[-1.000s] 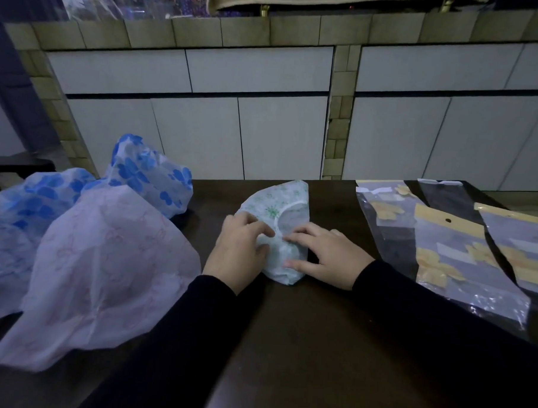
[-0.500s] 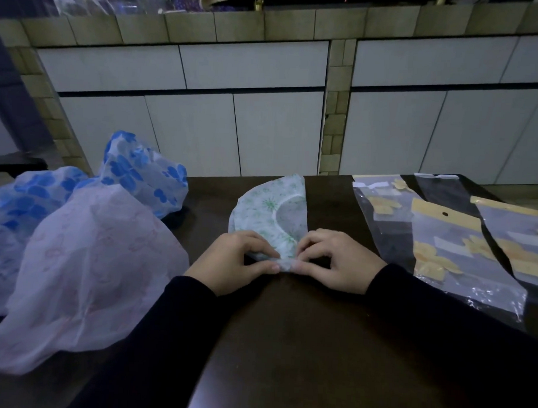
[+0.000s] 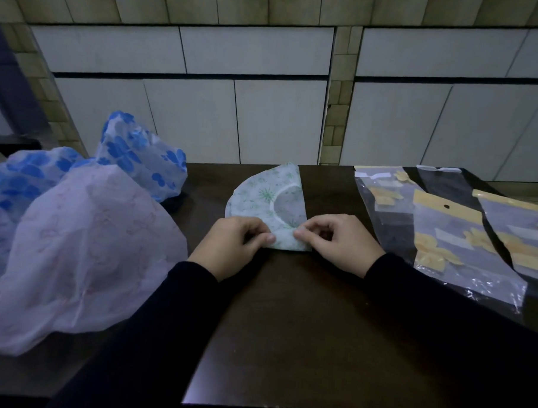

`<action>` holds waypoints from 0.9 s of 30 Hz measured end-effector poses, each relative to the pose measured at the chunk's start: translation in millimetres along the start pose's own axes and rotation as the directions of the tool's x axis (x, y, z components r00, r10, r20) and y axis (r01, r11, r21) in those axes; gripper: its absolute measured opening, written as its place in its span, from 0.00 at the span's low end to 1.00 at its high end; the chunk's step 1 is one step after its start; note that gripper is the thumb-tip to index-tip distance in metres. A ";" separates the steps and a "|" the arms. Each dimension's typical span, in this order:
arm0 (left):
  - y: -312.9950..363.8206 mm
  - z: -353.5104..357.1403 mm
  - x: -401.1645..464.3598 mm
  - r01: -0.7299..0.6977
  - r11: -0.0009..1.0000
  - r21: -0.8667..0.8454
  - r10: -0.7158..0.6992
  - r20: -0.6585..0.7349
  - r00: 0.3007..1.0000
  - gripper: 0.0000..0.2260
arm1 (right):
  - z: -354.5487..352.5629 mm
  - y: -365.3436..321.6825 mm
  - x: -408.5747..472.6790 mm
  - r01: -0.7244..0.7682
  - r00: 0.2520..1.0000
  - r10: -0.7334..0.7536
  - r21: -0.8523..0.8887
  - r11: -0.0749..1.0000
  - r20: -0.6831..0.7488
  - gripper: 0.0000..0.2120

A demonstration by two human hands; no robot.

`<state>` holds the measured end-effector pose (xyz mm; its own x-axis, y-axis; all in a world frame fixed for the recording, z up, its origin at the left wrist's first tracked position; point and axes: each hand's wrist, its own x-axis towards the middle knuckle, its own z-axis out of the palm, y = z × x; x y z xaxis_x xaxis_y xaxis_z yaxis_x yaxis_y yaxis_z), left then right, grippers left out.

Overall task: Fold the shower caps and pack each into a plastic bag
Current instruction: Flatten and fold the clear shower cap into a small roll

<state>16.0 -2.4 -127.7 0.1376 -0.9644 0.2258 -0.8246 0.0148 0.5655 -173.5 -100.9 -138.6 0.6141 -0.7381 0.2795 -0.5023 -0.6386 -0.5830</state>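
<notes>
Indoors, dark wooden table (image 3: 302,328) before white tiled wall (image 3: 265,117); both hands (image 3: 290,241) pinch the green-print shower cap (image 3: 262,197).

Bare table (image 3: 302,322) near edge passable; puffed shower caps (image 3: 83,251) block left (bulky), plastic bags (image 3: 463,243) cover right.
</notes>
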 end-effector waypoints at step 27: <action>-4.7 -4.9 2.4 -0.017 0.993 0.119 0.007 0.088 0.996 0.11 | -2.8 -1.8 1.4 0.236 0.971 -0.237 -0.343 0.909 0.038 0.12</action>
<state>22.9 -3.4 -126.0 0.0831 -0.9839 0.1585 -0.8863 -0.0002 0.4632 -173.5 -101.5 -135.0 0.7385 -0.5565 0.3807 -0.5209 -0.8294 -0.2020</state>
